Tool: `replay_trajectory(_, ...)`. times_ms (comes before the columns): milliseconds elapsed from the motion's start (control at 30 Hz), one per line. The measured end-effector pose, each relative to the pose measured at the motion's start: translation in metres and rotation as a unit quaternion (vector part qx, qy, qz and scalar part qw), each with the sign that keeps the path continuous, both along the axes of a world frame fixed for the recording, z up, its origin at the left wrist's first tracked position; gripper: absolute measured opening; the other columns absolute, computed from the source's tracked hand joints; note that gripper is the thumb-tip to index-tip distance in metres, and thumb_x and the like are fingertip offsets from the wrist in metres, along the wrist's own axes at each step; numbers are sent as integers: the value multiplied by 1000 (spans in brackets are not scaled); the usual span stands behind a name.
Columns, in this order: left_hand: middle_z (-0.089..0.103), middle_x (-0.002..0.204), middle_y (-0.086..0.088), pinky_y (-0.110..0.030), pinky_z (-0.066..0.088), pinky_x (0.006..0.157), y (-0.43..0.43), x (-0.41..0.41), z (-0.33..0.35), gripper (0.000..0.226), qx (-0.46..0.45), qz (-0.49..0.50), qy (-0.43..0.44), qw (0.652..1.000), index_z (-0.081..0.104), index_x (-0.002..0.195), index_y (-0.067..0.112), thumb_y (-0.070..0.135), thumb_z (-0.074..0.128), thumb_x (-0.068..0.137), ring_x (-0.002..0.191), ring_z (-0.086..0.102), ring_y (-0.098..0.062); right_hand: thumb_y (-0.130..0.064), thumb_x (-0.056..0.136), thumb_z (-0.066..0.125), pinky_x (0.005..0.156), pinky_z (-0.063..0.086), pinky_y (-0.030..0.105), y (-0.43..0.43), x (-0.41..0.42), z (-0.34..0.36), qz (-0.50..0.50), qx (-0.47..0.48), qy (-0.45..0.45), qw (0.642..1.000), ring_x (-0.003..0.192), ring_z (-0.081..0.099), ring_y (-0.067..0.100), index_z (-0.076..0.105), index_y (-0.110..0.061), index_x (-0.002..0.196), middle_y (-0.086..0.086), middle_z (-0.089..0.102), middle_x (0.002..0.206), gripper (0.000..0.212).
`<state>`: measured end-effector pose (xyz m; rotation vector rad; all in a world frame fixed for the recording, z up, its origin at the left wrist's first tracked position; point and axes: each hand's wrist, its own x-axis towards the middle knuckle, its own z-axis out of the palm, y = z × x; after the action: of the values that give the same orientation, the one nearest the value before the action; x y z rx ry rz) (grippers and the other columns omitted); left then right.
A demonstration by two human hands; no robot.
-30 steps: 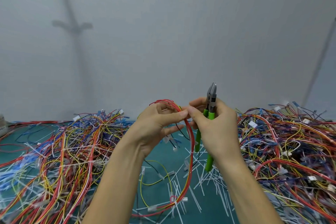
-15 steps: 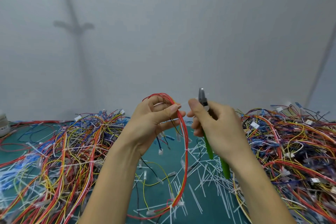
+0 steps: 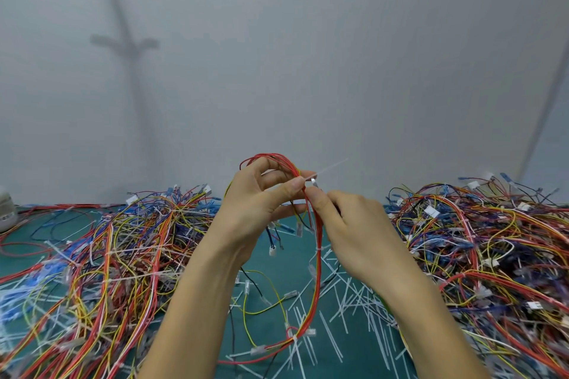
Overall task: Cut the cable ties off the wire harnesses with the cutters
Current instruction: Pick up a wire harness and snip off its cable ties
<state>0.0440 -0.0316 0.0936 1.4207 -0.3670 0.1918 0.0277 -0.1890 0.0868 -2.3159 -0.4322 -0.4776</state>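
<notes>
Cable-tie tail (image 3: 331,167) diagonal, tip up-right

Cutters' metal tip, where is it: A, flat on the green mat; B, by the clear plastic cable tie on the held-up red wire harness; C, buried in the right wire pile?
B: the cutters' metal tip, in the right hand, sits beside the clear plastic cable tie on the red wire harness.

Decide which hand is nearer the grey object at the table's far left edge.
Left. The left hand sits mid-frame, right of the grey object; the right hand lies beyond it, farther right.
</notes>
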Motion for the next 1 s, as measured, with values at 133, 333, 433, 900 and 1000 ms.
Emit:
replay_trajectory(133,75,106,-6,-27,57,71,0,-1,0,15,8,-6,-3,1000,56,105,-1,4,62,92,82,72,-17,-61,96,32,51,27,28,-1,0,0,6,-4,-6,1000,52,37,13,40,-22,57,-4,38,50,56)
replay_trajectory(333,75,107,-9,-30,58,72,-2,-3,2,20,2,-15,-14,1000,55,103,2,10,65,89,85,73,-21,-62,95,33,51,30,24,-2,1,-1,19,-1,-3,1000,51,42,10,38,-22,54,-7,46,45,57)
replay_trajectory(433,75,106,-9,-29,58,72,-2,-3,2,18,7,-14,-9,1000,56,102,3,11,66,89,88,73,-24,-58,97,35,54,34,18,-1,1,-2,30,20,-10,999,55,47,-3,38,-28,51,-25,49,47,55)
replay_trajectory(900,76,99,-11,-31,59,73,-2,-3,2,10,8,-17,12,1000,59,96,6,8,67,90,98,72,-25,-58,96,38,52,30,28,-1,2,-2,26,37,-21,999,50,39,14,41,-16,48,1,40,43,64)
replay_trajectory(1000,76,97,-12,-29,59,71,-1,-3,3,8,14,-7,18,1000,60,95,5,7,67,90,93,73,-25,-57,97,38,53,31,28,1,3,-3,27,36,-17,999,50,37,15,41,-15,48,6,41,46,65)
